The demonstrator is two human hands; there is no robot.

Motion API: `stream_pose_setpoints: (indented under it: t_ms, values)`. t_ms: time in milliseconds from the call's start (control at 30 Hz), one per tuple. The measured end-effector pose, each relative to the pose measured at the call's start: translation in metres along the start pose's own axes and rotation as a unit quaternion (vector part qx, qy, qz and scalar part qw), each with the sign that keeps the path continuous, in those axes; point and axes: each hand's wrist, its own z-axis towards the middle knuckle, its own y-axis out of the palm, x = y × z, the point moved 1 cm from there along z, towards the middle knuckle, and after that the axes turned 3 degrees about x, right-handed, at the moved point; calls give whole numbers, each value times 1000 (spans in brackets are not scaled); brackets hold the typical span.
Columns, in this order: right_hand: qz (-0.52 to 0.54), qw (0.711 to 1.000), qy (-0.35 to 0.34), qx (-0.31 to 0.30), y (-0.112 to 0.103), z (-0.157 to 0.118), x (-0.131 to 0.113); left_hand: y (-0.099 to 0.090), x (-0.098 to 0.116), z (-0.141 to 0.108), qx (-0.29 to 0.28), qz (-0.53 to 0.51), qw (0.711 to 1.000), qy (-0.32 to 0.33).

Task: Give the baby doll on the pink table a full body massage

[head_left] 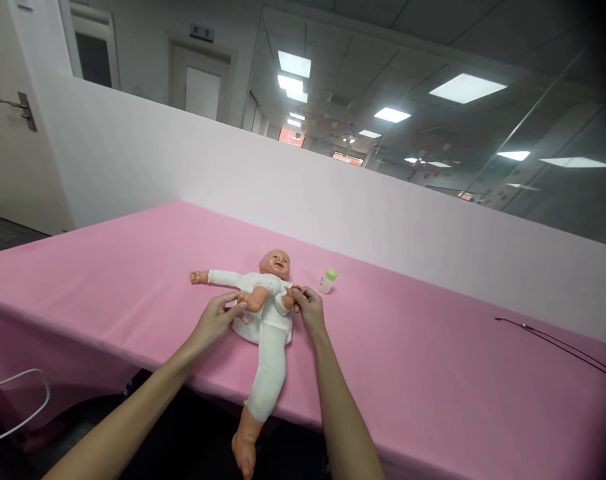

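A baby doll with a white cloth body lies on its back on the pink-covered table, head away from me. One of its legs is bent up over the belly, and my left hand has its fingers closed on that foot. At the other side, the fingers of my right hand pinch the doll's small hand close to its chest. The doll's other arm stretches out to the left. Its straight leg hangs past the table's front edge.
A small bottle with a green cap stands right of the doll's head. Thin black cords lie at the far right. A white wall topped by glass borders the back. A white cable loops at lower left.
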Motion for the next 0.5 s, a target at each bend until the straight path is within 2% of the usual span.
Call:
stream_pose_setpoints:
  t_ms: [100, 200, 267, 367, 433, 500]
  values:
    - [85, 986, -5, 143, -19, 12, 4, -20, 6, -36, 5, 10, 1000, -27]
    - [133, 942, 14, 307, -47, 21, 16, -44, 3, -85, 9, 24, 997, -68]
    - [127, 914, 39, 384, -63, 24, 25, -58, -3, -117, 13, 39, 994, -100]
    - [107, 901, 53, 417, -76, 25, 31, -69, -10, -150, 18, 62, 991, -121]
    - [107, 903, 49, 414, -77, 25, 28, -70, -12, -159, 23, 71, 990, -122]
    - [127, 915, 40, 380, -71, 25, 20, -67, -13, -158, 22, 69, 991, -115]
